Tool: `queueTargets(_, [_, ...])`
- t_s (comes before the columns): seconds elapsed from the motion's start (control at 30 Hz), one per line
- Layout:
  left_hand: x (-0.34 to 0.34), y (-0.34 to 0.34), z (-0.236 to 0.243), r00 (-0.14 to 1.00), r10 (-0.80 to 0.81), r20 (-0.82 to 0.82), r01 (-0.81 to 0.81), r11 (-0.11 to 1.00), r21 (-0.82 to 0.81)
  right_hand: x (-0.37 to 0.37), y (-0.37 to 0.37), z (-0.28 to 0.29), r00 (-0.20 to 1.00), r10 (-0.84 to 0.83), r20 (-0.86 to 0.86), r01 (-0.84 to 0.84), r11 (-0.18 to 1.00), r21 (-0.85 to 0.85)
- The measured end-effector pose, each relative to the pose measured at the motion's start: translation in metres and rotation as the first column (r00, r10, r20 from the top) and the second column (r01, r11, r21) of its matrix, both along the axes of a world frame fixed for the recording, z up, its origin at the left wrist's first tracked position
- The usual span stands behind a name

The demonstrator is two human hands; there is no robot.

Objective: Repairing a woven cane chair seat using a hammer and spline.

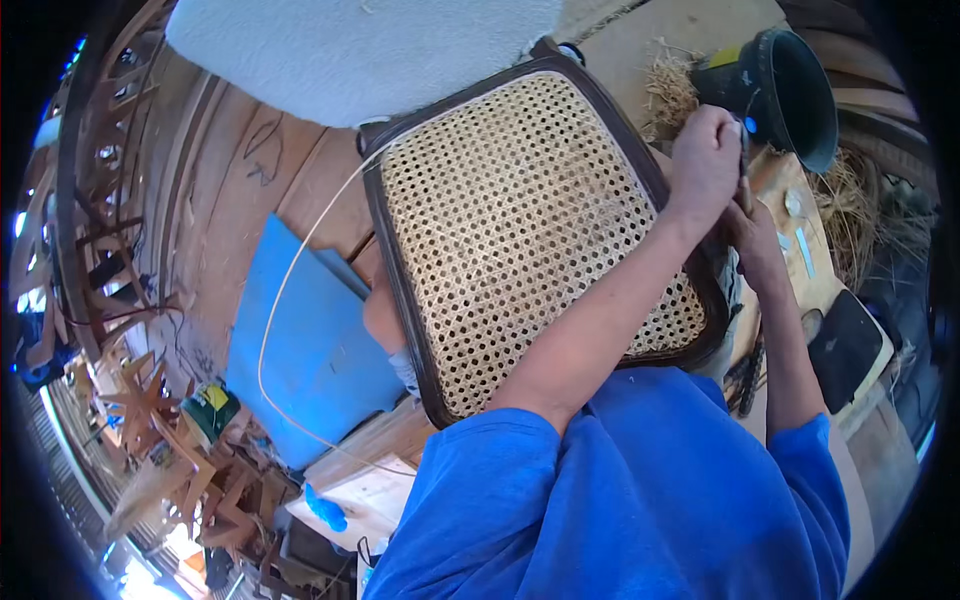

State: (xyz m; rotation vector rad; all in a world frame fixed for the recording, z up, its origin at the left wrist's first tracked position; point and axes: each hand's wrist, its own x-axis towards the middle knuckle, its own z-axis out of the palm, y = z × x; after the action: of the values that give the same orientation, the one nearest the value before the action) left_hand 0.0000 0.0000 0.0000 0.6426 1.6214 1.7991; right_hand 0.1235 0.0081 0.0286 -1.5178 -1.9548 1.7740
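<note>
A cane-woven chair seat [515, 220] in a dark brown wooden frame lies tilted across my lap. My left arm reaches over its right side, and my left hand [706, 160] is closed at the upper part of a dark slender tool [744, 160] whose kind I cannot make out. Just below, my right hand [757, 240] is closed round the tool's lower end, its fingers partly hidden. Both hands are just off the seat's right edge. A long pale cane strand [268, 325] runs from the seat's upper left corner in a wide loop down to my left side.
A dark green bucket [800, 100] lies tipped beyond my hands, with straw-like cane scraps [672, 90] beside it. A board [800, 260] with small tools is at the right. Blue sheeting [305, 340] and wooden star shapes [140, 405] are at left, white foam [360, 50] at the top.
</note>
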Motion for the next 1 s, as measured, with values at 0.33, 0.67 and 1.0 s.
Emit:
queueTargets(0.33, [0.023, 0.038, -0.018, 0.980, 0.112, -0.166, -0.109, 0.994, 0.027, 0.010, 0.013, -0.030, 0.945, -0.308, -0.111, 0.301, 0.950, -0.079])
queueTargets(0.67, [-0.074, -0.023, -0.015, 0.960, 0.053, 0.276, 0.015, 0.972, -0.235, 0.065, 0.020, -0.003, 0.930, -0.156, 0.332, 0.176, 0.984, -0.031])
queueTargets(1.0, [-0.154, -0.080, -0.029, 0.977, 0.203, 0.069, -0.129, 0.814, -0.567, 0.186, -0.099, -0.051, 0.731, -0.136, 0.668, -0.071, 0.959, 0.273])
